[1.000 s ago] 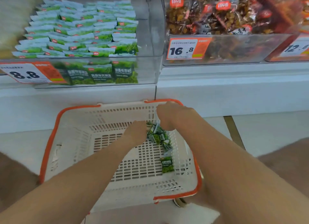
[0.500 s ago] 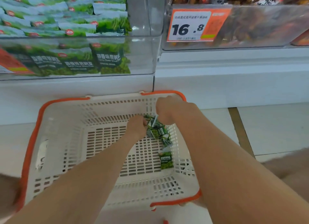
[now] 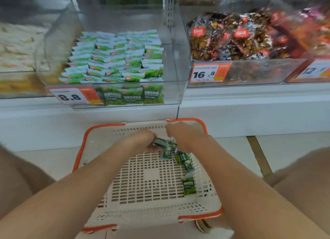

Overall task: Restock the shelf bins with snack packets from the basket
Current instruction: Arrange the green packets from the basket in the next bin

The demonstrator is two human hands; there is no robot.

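Basket (image 3: 142,215): low centre, on the floor.
Loose packets (image 3: 189,186): green, along the basket's right side.
Left hand (image 3: 142,139): fingers curled round a green bunch (image 3: 163,144), mid-frame.
Right hand (image 3: 182,133): just beside, knuckles up; fingers hidden, cannot tell.
Bin (image 3: 171,95): upper centre, holding rows of green packets (image 3: 116,60).

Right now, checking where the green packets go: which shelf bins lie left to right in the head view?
Pale-packet bin, green-packet bin with 8.8 tag, brown-snack bin with 16.8 tag, bin tagged 12-something.
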